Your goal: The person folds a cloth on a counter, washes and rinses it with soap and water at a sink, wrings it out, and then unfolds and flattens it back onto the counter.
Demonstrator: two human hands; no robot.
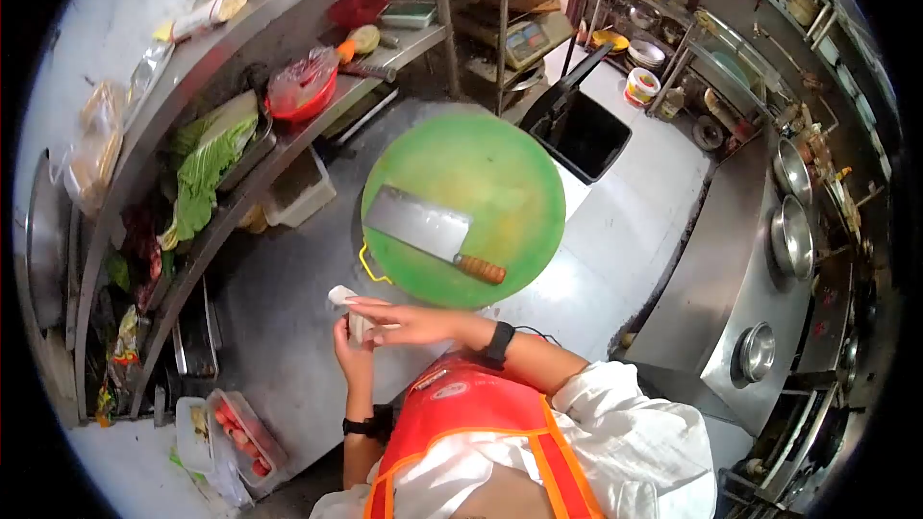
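Observation:
A pale white, stick-shaped piece (339, 295) is held between my two hands, just in front of the cutting board; its kind cannot be made out. From below, my left hand (354, 354) closes its fingers around the lower part. Across it from the right lies my right hand (415, 323), its fingers over the piece and partly hiding it. Beyond them, a cleaver (420, 221) with a wooden handle (480, 269) rests flat on the round green cutting board (500, 173). Neither hand touches the cleaver.
Shelving on the left holds leafy greens (207, 163) and a red basket (303, 86). Plastic boxes, one with red pieces (240, 437), sit at lower left. Behind the board stands a black bin (591, 135). Metal bowls (791, 235) line the steel counter (716, 288) at right.

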